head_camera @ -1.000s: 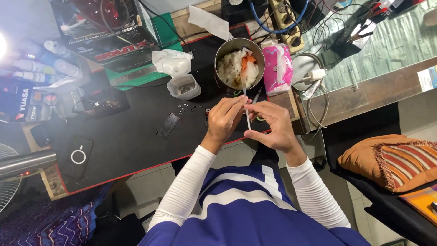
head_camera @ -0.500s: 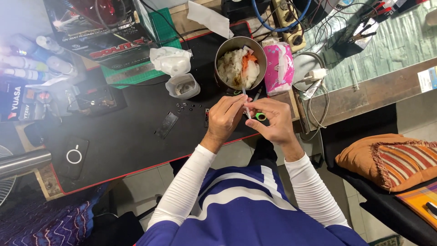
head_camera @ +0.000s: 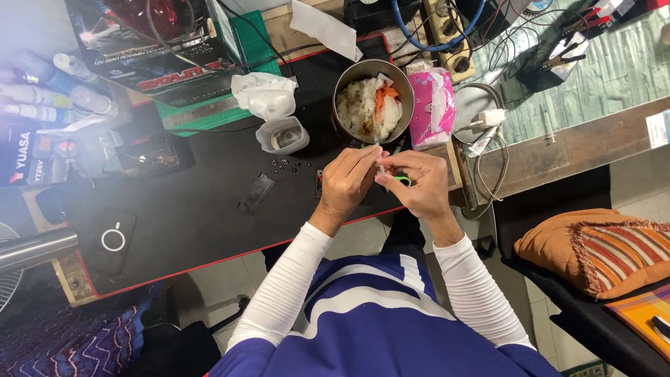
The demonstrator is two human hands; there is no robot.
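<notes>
The left hand (head_camera: pixel 347 183) and right hand (head_camera: pixel 419 183), drawn closer together than a moment ago at centre frame, are pinched on a thin white stick (head_camera: pixel 379 155) and small green piece (head_camera: pixel 403 180), just below the metal bowl (head_camera: pixel 373 105), suggesting finer handling.

home workshop: cables (head_camera: pixel 419 31), pliers (head_camera: pixel 569 52)

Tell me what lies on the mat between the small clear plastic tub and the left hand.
In the head view, a scatter of tiny dark rings lies on the black mat between the clear plastic tub and the left hand.
</notes>
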